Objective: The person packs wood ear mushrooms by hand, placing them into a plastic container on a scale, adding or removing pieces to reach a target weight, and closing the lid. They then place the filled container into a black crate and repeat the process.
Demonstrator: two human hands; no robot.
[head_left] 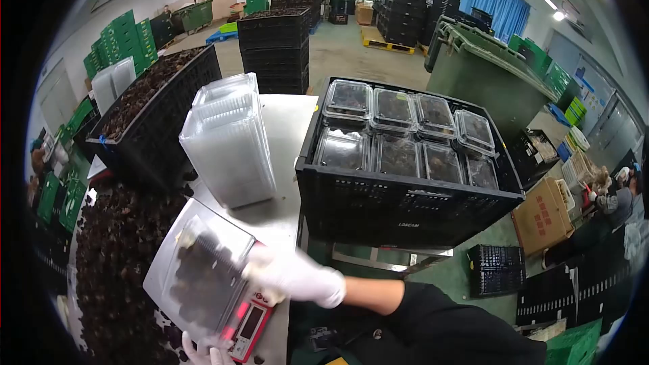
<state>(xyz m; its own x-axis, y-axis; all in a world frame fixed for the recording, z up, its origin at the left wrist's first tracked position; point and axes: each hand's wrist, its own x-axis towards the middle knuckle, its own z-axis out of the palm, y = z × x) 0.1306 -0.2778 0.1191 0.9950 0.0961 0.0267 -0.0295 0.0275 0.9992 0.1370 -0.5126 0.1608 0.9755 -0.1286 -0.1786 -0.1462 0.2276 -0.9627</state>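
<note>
A clear plastic clamshell box (203,277) with dark pieces inside rests tilted on a red and white digital scale (251,324). My right hand (294,274), in a white glove and smeared by motion, is at the box's right edge; its fingers do not show clearly. At the box's near corner, my left hand (206,351), also gloved, has its fingers on the rim, partly cut off by the frame's bottom. Loose dark brown pieces, resembling wood ear mushrooms (122,263), lie heaped to the left. Beyond the scale stands a tall stack of nested clear boxes (226,145).
A black crate (405,211) holding several filled clear boxes (394,109) stands right of the metal table (287,128). A mushroom-filled black crate (152,98) is at the far left. Behind are a green bin (476,71) and stacked crates (274,51). A person (625,196) sits at right.
</note>
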